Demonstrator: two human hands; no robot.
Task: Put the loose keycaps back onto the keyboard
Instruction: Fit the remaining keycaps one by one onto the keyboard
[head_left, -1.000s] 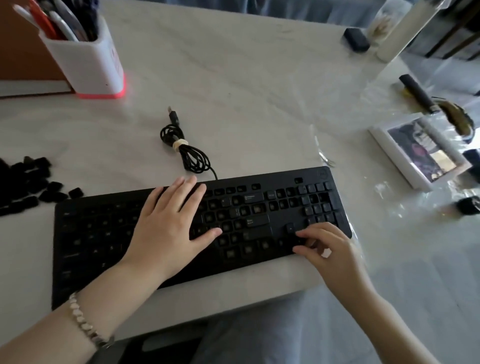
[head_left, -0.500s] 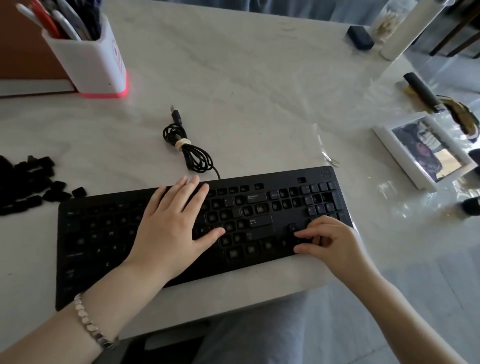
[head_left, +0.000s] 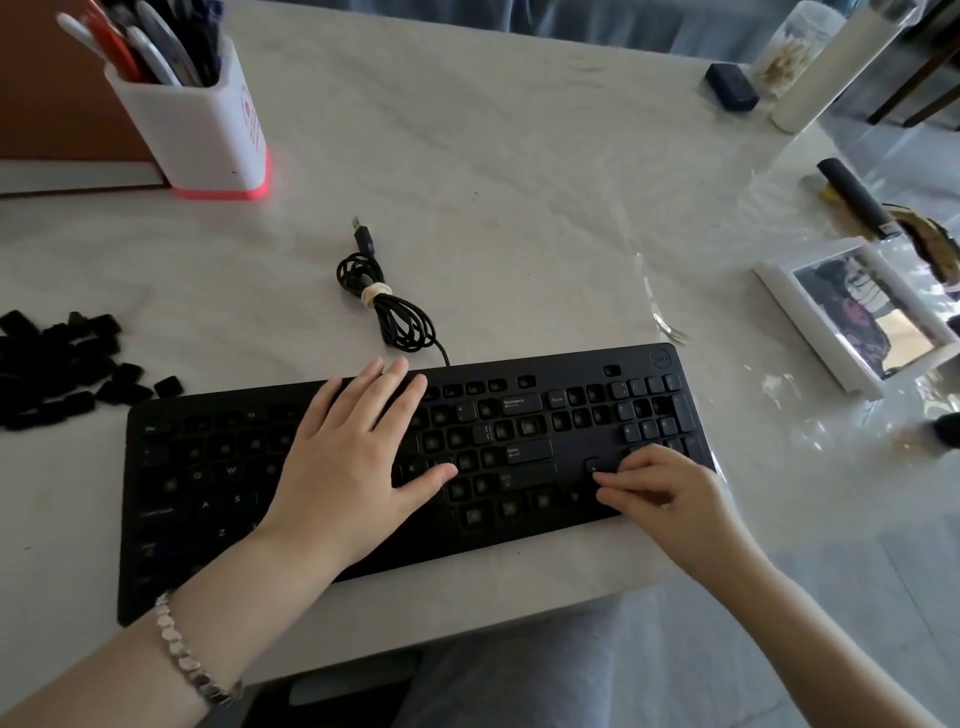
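Bracing the keyboard seems to be the left hand's job: it lies flat on the middle of the board, fingers spread and grasping nothing, probably so the board stays put on the smooth worktop while a cap is pushed home. The right hand sits at the keyboard's near right corner, fingers curled with the tips down around the arrow-key cluster. It looks like a pinch or a press on one cap, but the fingers cover the spot and I cannot tell whether a keycap is under them.

Many sockets across the keyboard's middle and right side show bare stems, so I'd judge the job far from done.

The loose keycaps lie heaped on the worktop just beyond the keyboard's far left corner, a few strays almost touching its edge. That puts them well apart from the right hand, and nearer the left, though neither hand touches them. The bundled cable rests just behind the keyboard's back edge, clear of both hands.
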